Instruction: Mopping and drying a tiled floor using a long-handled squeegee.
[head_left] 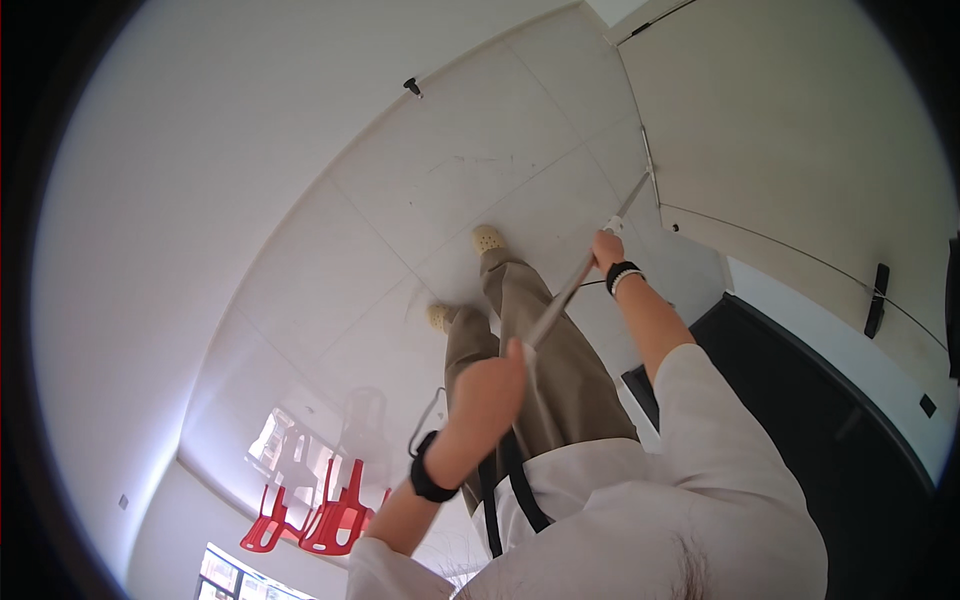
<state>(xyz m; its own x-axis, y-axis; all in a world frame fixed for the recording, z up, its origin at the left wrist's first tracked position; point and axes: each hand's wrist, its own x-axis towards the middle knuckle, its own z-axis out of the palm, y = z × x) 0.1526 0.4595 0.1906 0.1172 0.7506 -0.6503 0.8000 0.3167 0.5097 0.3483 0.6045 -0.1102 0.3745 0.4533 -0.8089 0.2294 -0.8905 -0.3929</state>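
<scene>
A long, slim, pale pole point(572, 287) slants from in front of my body toward the foot of a beige cabinet point(780, 110). My left hand point(490, 393) is closed around its near end, thumb along the shaft. Farther along, beside a white collar point(614, 224), my right hand point(606, 248) grips the same pole. Its far end meets the floor line at the cabinet, where a thin light strip point(647, 150) shows; I cannot make out what head it carries. A grey wire-like loop point(425, 418) curves out beside my left wrist.
Pale tiles form the floor point(400, 210), bounded on the left by a white wall point(200, 130). A small black doorstop point(412, 88) sits along that wall. Red chairs point(335, 515) stand at the lower left. A large black panel point(780, 400) lies to my right.
</scene>
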